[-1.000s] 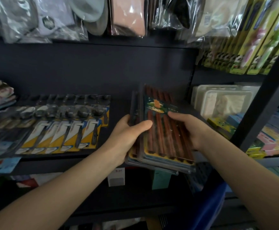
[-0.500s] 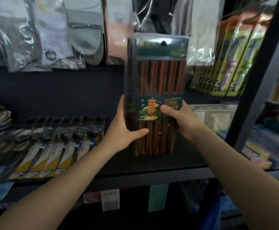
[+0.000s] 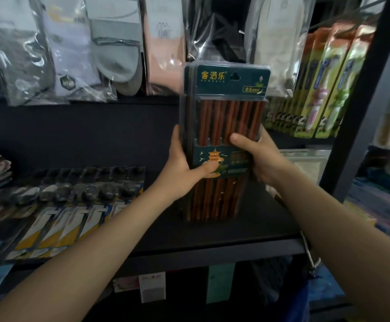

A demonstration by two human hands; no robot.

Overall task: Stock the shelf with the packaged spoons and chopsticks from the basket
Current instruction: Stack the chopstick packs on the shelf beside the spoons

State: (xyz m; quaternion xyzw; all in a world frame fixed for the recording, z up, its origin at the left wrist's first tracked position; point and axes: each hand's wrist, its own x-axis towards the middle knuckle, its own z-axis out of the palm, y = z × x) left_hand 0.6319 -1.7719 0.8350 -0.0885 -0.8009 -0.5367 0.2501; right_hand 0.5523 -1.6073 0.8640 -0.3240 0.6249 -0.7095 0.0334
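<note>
The left hand [image 3: 182, 173] and right hand [image 3: 260, 159] clasp the sides of a stack of chopstick packs [image 3: 224, 126], standing it upright on the dark shelf [image 3: 212, 240]. Packaged spoons [image 3: 77, 205] lie just left.

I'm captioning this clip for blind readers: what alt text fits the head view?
Two bare hands, left hand and right hand, hold a stack of chopstick packs upright on a dark shelf. Packaged spoons lie in rows to the left; bagged socks hang above.
</note>
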